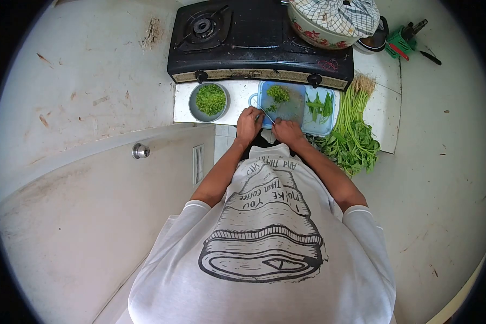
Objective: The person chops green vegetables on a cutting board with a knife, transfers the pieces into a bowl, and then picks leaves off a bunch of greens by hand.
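Observation:
My right hand [287, 131] is closed around the handle of a knife [268, 115], at the front edge of a blue cutting board [293, 112]. The thin blade slants up and left across the board's near left corner. My left hand [249, 123] is at that corner too, its fingers curled and pressed together by the blade's tip; what they hold is hidden. A small heap of chopped greens [278, 93] lies at the back of the board, with a few bits nearer the blade. Right of it, several cut green leaves [319, 105] rest on a light blue tray [332, 123].
A grey bowl [192, 110] of chopped greens stands left on the white counter. Behind is a black gas stove [254, 40] bearing a floral pot [321, 39] under a checked cloth. Long-stemmed leafy greens [353, 129] lie right; a green basket [398, 42] holds utensils.

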`<state>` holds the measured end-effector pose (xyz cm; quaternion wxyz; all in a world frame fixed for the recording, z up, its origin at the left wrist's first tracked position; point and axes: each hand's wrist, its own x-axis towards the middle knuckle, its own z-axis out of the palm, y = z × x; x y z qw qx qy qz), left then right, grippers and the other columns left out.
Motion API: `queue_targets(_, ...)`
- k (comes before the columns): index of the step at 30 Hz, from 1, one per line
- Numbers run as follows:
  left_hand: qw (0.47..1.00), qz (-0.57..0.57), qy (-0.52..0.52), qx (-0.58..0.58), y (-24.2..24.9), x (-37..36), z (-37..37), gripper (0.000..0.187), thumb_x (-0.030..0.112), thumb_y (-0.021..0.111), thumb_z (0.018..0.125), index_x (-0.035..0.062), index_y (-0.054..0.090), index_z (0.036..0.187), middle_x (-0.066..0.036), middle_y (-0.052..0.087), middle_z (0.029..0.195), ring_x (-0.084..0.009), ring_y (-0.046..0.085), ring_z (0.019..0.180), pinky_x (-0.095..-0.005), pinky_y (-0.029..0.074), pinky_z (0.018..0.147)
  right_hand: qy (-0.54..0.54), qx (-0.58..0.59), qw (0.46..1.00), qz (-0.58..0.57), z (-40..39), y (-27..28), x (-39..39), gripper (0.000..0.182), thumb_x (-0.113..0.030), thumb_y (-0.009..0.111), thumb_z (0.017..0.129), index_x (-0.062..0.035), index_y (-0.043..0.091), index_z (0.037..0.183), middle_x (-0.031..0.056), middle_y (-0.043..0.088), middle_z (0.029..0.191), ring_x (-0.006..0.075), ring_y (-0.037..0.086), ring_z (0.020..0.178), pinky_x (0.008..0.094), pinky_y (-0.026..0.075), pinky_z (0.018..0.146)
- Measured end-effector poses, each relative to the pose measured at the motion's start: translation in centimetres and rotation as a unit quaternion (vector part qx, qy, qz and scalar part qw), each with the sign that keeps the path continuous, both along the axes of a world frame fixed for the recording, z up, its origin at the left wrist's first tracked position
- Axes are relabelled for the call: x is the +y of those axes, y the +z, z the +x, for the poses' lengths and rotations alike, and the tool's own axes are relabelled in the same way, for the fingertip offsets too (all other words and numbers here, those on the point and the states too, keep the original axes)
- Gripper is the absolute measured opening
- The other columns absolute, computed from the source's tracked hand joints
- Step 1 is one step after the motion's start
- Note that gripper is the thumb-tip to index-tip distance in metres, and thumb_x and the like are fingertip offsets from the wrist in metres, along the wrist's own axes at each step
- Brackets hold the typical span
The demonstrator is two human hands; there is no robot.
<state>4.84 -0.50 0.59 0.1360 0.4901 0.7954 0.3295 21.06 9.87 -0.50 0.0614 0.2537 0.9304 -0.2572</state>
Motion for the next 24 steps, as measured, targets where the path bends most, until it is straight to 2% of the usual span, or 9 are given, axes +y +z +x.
queue_targets(3, 1.0, 0.003, 0.002, -0.006, -0.2, -0.2, 0.0, 0.01, 0.007, 0.074, 0.087, 0.0077, 0.078, 0.096, -0.012, 0.071, 0.096, -0.0335, 0.066, 0.095, -0.0429, 0.054, 0.086, 0.002, 0.003, 1.0, 0.015, -0.2, 0.2, 0.1, 0.037, -0.031, 0.051, 0.102, 0.002, 0.064, 0.093, 0.0256, 0.073, 0.079, 0.0413, 0.075, 0.073, 0.0518, 0.06, 0.069)
queue_targets(6, 1.0, -0.012, 0.012, -0.025, -0.4, -0.3, 0.0, 0.01, 0.009, 0.073, 0.089, 0.0075, 0.078, 0.098, -0.012, 0.071, 0.097, -0.0338, 0.067, 0.094, -0.0434, 0.054, 0.086, 0.008, -0.006, 1.0, 0.02, 0.3, 1.4, 0.2, 0.034, -0.03, 0.053, 0.102, 0.0014, 0.065, 0.096, 0.0219, 0.075, 0.081, 0.0365, 0.076, 0.076, 0.0478, 0.06, 0.07)
queue_targets(15, 0.999, -0.022, 0.013, -0.037, -1.0, -0.3, -0.2, 0.008, 0.008, 0.073, 0.089, 0.0075, 0.077, 0.096, -0.013, 0.07, 0.095, -0.0341, 0.068, 0.093, -0.0439, 0.055, 0.084, -0.004, -0.031, 0.999, 0.006, 0.4, 1.5, -0.1, 0.037, -0.032, 0.051, 0.102, 0.0014, 0.067, 0.096, 0.0227, 0.075, 0.084, 0.039, 0.076, 0.079, 0.0513, 0.06, 0.075)
queue_targets(24, 0.998, -0.029, 0.017, -0.052, -0.6, 0.0, -0.3, 0.008, 0.007, 0.073, 0.087, 0.0069, 0.077, 0.094, -0.012, 0.07, 0.091, -0.0333, 0.068, 0.09, -0.043, 0.055, 0.083, 0.005, -0.018, 0.999, 0.027, -0.4, 0.2, -0.1, 0.032, -0.027, 0.053, 0.099, 0.0014, 0.066, 0.094, 0.0226, 0.075, 0.082, 0.0377, 0.076, 0.076, 0.0497, 0.061, 0.07)
